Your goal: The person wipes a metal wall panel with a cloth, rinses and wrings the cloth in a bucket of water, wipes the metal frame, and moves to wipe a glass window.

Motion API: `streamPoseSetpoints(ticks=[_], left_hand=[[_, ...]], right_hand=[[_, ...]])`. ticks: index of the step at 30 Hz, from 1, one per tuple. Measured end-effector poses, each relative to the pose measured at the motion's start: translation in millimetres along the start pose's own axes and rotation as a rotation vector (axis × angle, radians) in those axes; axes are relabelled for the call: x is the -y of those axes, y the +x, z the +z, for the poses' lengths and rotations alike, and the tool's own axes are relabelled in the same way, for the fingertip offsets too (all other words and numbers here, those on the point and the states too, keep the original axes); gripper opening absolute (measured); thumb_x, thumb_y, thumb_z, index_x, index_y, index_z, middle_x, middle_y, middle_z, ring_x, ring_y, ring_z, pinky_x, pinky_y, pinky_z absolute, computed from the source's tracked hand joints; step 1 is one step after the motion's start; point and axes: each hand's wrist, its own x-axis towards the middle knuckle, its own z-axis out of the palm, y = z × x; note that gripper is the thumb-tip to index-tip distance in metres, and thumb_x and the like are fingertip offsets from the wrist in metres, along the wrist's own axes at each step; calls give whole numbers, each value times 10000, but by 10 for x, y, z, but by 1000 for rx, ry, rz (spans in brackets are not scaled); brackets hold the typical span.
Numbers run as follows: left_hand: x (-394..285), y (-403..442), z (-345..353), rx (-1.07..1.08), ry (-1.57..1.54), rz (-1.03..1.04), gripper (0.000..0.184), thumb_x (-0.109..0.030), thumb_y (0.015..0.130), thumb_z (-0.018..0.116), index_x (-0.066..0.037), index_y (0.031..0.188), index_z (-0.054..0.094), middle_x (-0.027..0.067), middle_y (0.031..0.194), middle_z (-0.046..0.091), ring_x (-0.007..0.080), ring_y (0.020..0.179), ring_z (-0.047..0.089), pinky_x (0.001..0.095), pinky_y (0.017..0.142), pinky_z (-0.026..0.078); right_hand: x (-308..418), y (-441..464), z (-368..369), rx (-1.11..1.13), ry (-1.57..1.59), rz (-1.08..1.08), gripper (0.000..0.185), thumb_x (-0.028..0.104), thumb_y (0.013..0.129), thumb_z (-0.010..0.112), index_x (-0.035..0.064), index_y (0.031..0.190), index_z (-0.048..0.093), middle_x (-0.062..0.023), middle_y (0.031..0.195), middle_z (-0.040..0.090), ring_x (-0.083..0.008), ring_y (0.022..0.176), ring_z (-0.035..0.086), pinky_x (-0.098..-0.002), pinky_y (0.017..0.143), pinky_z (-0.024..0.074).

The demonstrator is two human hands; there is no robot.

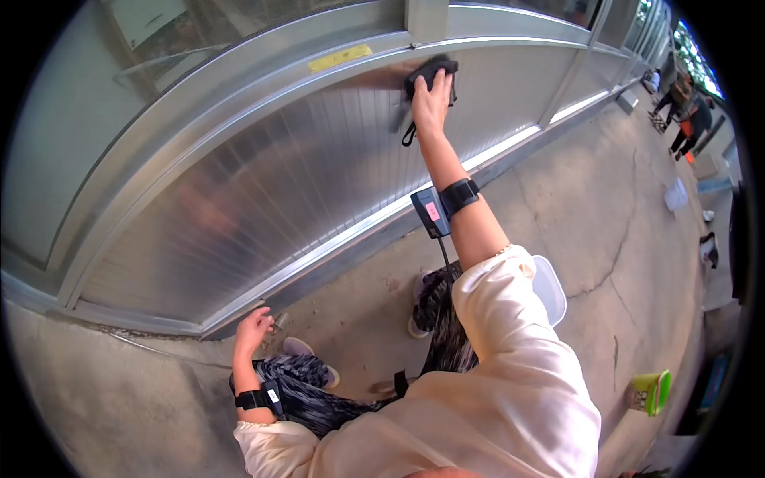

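My right hand reaches up to the ribbed metal panel. Under its fingers a black cloth is pressed against the upper part of the panel, and a thin black loop hangs from the cloth. My left hand is low at the left, beside my knee and near the panel's bottom edge. Its fingers are loosely bent and apart, with nothing in them. A black band with a small box and a cable is strapped to my right forearm. Another band sits on my left forearm.
Yellow tape is stuck to the metal frame above the panel. A white tub stands on the cracked concrete floor beside me. Further right are a green container and a white bag. People are in the distance.
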Motion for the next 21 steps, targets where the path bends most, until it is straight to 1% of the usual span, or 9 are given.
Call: streamPoseSetpoints(ticks=[1, 3, 6, 7, 11, 13, 17, 19, 21], left_hand=[[-26, -38, 1, -28, -19, -14, 351, -183, 864, 546, -64, 1194, 535, 74, 886, 669, 136, 746, 644, 252, 625, 474], [9, -166, -25, -39, -24, -54, 351, -191, 843, 558, -48, 1163, 555, 96, 859, 680, 147, 721, 654, 264, 670, 477], [28, -197, -133, -42, -8, -50, 349, -185, 840, 552, -50, 1162, 557, 93, 858, 681, 147, 722, 655, 266, 668, 476], [33, -305, -58, -18, 1, -76, 351, -188, 837, 553, -53, 1161, 557, 92, 860, 682, 149, 726, 657, 269, 669, 477], [8, -122, -83, -47, 4, -61, 359, -205, 829, 561, -58, 1156, 563, 91, 864, 683, 157, 738, 661, 279, 674, 479], [40, -135, -55, -40, 1, -68, 356, -207, 829, 563, -57, 1152, 565, 94, 861, 682, 159, 739, 661, 280, 677, 479], [-10, -167, -52, -56, 24, -57, 350, -207, 830, 567, -52, 1143, 568, 101, 859, 680, 164, 739, 662, 282, 682, 480], [-69, -209, -62, -56, 25, -55, 348, -208, 830, 570, -51, 1141, 569, 97, 850, 679, 166, 736, 661, 283, 682, 481], [-120, -225, -49, -53, 27, -45, 346, -209, 830, 573, -51, 1138, 570, 93, 842, 678, 168, 732, 661, 283, 682, 481]], right_hand=[[97, 9, -44, 0, -70, -97, 634, 289, 861, 498, 18, 1384, 265, -198, 1463, 176, -366, 1335, 183, -394, 1088, 179], [8, 56, -71, 0, -102, -79, 624, 294, 873, 473, 2, 1382, 261, -217, 1457, 177, -363, 1336, 180, -394, 1087, 179], [-240, 7, 27, -77, 103, 184, 626, 321, 887, 443, -9, 1382, 250, -228, 1455, 170, -365, 1335, 191, -391, 1094, 161], [-288, -120, -24, -41, 9, 260, 615, 306, 889, 443, -13, 1379, 252, -228, 1453, 174, -374, 1333, 190, -393, 1094, 161], [-101, 0, -69, -22, -82, 35, 603, 278, 877, 464, -12, 1369, 271, -226, 1448, 188, -377, 1323, 198, -401, 1089, 168], [-126, 225, -119, -78, -90, -60, 596, 298, 881, 452, 23, 1380, 276, -201, 1458, 189, -368, 1322, 207, -399, 1090, 169], [-425, 512, -138, -95, 2, 88, 629, 394, 909, 378, 57, 1413, 211, -176, 1475, 158, -347, 1347, 168, -390, 1099, 155], [-528, 438, -144, -45, 96, 352, 636, 381, 909, 355, 46, 1418, 173, -189, 1476, 128, -349, 1351, 161, -391, 1099, 162], [-607, 288, -82, -9, 224, 494, 630, 350, 903, 353, 22, 1411, 176, -207, 1460, 153, -354, 1346, 170, -402, 1094, 182]])
